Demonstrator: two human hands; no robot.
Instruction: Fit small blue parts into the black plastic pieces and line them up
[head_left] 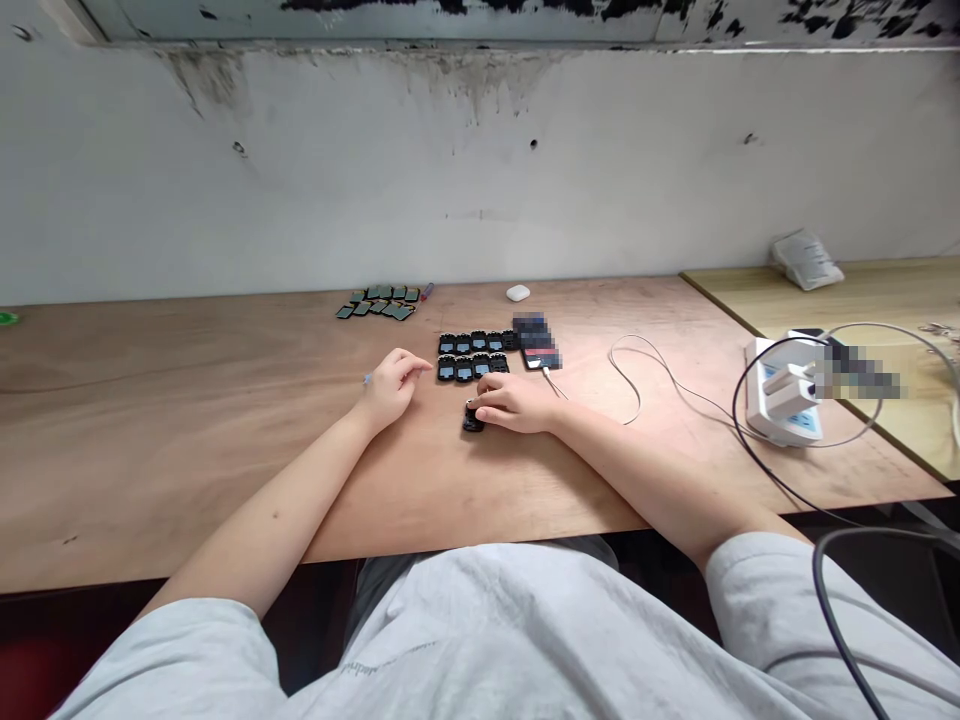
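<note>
My right hand [516, 402] rests on the wooden table [187, 440] with its fingers curled over a small black part [472, 420], pressing or gripping it. My left hand [391, 385] lies just to the left, fingers loosely bent and apart, holding nothing that I can see. Right behind both hands, several black parts with pale screens [474, 356] lie in two neat rows. Farther back sits a group of several greenish flat pieces [379, 302].
A phone [537, 342] with a white cable [637, 385] lies right of the rows. A small white case [517, 293] sits near the wall. At the right stand a white power strip with a plug [784, 400], looping black cables and a second lighter table [885, 290].
</note>
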